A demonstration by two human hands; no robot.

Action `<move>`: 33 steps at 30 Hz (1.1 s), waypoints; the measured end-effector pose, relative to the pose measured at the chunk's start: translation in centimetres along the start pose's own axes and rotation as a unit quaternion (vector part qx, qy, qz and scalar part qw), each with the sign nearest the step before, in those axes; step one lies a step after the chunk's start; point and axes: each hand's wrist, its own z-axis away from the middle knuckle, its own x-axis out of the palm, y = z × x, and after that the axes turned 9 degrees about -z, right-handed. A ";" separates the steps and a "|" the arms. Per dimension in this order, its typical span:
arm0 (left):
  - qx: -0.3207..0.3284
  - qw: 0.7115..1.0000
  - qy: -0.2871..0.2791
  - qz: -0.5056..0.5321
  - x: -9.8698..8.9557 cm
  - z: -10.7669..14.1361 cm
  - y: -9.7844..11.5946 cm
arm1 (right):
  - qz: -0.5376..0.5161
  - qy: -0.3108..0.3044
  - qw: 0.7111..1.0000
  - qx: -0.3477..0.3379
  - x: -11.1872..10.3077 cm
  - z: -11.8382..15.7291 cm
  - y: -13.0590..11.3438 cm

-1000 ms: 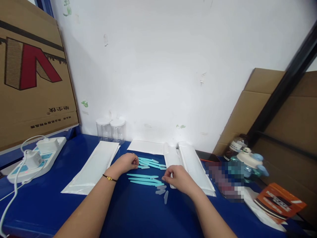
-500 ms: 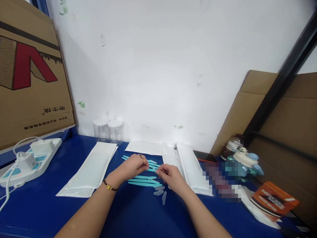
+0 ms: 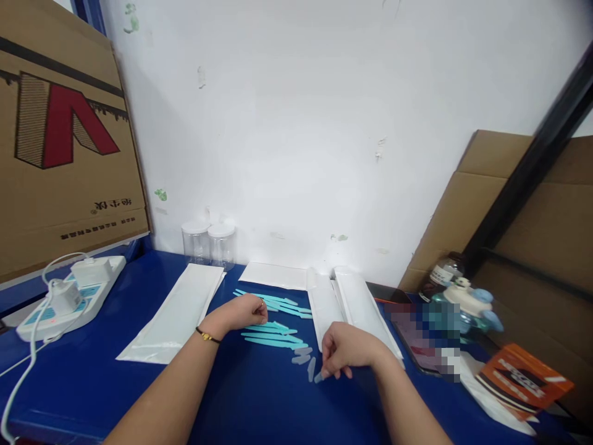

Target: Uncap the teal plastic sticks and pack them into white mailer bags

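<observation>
Dark bracelet [image 3: 202,334], gold-coloured bead [image 3: 207,337], left wrist [image 3: 215,324]; ring [image 3: 262,302]; forearms [image 3: 173,383] bare.

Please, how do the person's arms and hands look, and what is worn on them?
The left hand wears a gold-coloured ring, and its wrist a dark bracelet with a gold-coloured bead. The right hand shows no jewellery. No sleeves or gloves are visible.

Single head-worn view, looking forward and down; blue table [image 3: 273,402] near, wall [image 3: 287,123] beyond.

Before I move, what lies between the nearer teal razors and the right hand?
The head view shows small translucent caps lying on the blue table between those teal razors and the right hand; one more shows at that hand.
</observation>
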 end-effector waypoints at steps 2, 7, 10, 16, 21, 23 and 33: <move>-0.007 1.000 0.006 0.006 0.3 -0.2 0.0 | 0.009 0.024 1.000 0.004 0.6 -0.9 0.2; -0.010 0.997 0.071 -0.035 0.6 -0.8 0.2 | 0.009 0.054 0.998 0.010 0.8 -1.1 -0.2; -0.005 0.982 0.170 -0.084 0.9 -1.5 0.0 | 0.013 0.115 0.993 -0.031 0.4 -0.9 -0.5; 0.004 0.975 0.181 -0.126 1.8 -2.5 -0.4 | 0.102 0.316 0.937 -0.112 0.0 -1.8 -0.6; -0.001 0.974 0.183 -0.131 1.6 -2.6 -0.3 | 0.149 0.366 0.907 -0.144 0.3 -2.6 -0.3; 0.010 0.974 0.189 -0.122 1.4 -2.5 -0.2 | 0.166 0.372 0.899 -0.157 0.5 -2.9 -0.2; 0.019 0.980 0.197 -0.033 -1.1 -0.6 0.7 | 0.067 0.330 0.922 -0.191 0.8 -3.0 -1.0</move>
